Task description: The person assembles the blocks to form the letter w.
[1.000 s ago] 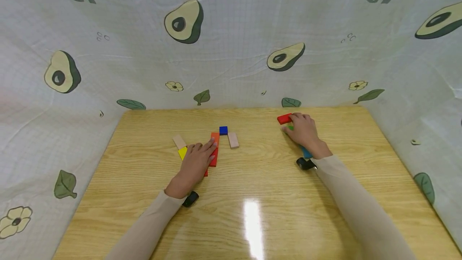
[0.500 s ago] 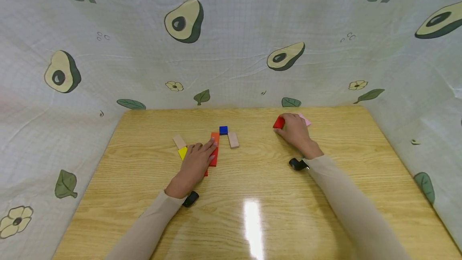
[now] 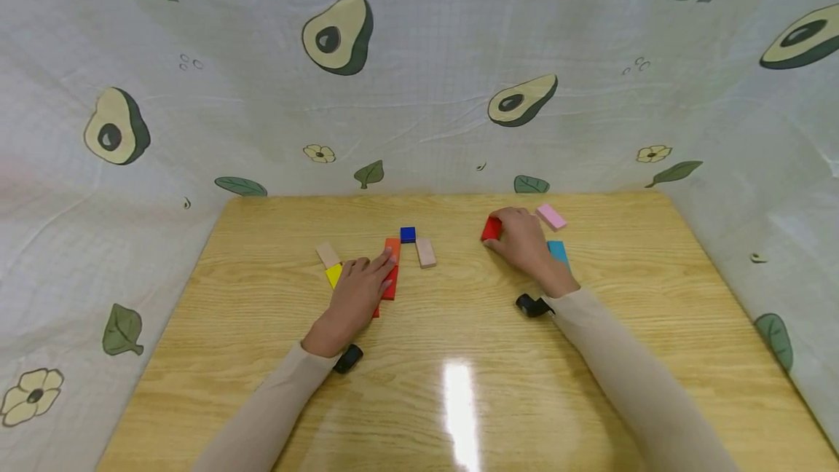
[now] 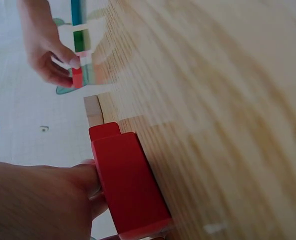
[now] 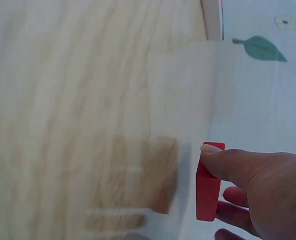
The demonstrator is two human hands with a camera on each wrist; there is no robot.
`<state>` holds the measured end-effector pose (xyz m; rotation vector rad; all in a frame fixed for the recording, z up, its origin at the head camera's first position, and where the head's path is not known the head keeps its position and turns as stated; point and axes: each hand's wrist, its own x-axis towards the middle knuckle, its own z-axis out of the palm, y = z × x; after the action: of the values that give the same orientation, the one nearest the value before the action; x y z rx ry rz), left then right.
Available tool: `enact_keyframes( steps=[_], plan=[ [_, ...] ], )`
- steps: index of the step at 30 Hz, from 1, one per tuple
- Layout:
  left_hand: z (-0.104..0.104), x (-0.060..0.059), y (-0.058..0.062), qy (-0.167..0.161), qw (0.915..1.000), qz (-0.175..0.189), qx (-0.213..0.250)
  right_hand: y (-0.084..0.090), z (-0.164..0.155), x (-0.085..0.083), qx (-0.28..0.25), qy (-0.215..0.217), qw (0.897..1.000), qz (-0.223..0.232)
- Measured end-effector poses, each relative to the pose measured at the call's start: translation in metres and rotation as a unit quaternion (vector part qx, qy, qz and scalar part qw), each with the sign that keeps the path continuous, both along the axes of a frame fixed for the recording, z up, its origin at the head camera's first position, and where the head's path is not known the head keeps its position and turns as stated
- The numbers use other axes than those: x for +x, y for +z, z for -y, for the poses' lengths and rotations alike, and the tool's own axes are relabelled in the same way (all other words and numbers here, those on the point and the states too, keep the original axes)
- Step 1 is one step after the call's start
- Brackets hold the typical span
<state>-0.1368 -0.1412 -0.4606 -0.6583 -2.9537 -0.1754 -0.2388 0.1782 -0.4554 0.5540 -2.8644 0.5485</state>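
In the head view my right hand (image 3: 521, 242) pinches a red wooden block (image 3: 491, 228) between thumb and fingers. The right wrist view shows the same red block (image 5: 208, 187) held off the tabletop. My left hand (image 3: 356, 297) lies over a group of blocks at left centre, its fingers extended onto an orange block (image 3: 392, 248) and a red block (image 3: 390, 284) joined end to end. A large red block (image 4: 130, 185) stands by the left thumb in the left wrist view. The left hand partly covers a yellow block (image 3: 333, 274) and another red block.
A natural wood block (image 3: 328, 255) touches the yellow one. To the right of the orange block are a dark blue block (image 3: 408, 234) and a pale block (image 3: 426, 253). Beyond the right hand lie pink (image 3: 551, 216) and light blue (image 3: 558, 252) blocks; a green block (image 4: 78, 41) shows in the left wrist view.
My right hand has taken hold of the red block and carried it left, turning it. The pink and light blue blocks have come into sight. My left hand stays in place.
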Motion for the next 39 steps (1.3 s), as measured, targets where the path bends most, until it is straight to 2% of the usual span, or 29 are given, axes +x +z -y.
enact_keyframes(
  steps=[7, 25, 39],
  plan=[
    [-0.001, -0.002, 0.000, 0.003, 1.0000, 0.004, -0.004, 0.008, 0.021, 0.019, -0.005, 0.036, 0.999, 0.010],
    [0.000, -0.002, 0.001, -0.001, 1.0000, 0.006, -0.001, 0.006, 0.054, 0.062, -0.015, 0.137, 0.990, 0.013],
    [0.001, -0.002, 0.000, -0.001, 1.0000, -0.007, 0.002, 0.004, 0.067, 0.083, 0.008, 0.170, 0.985, 0.020]
  ],
)
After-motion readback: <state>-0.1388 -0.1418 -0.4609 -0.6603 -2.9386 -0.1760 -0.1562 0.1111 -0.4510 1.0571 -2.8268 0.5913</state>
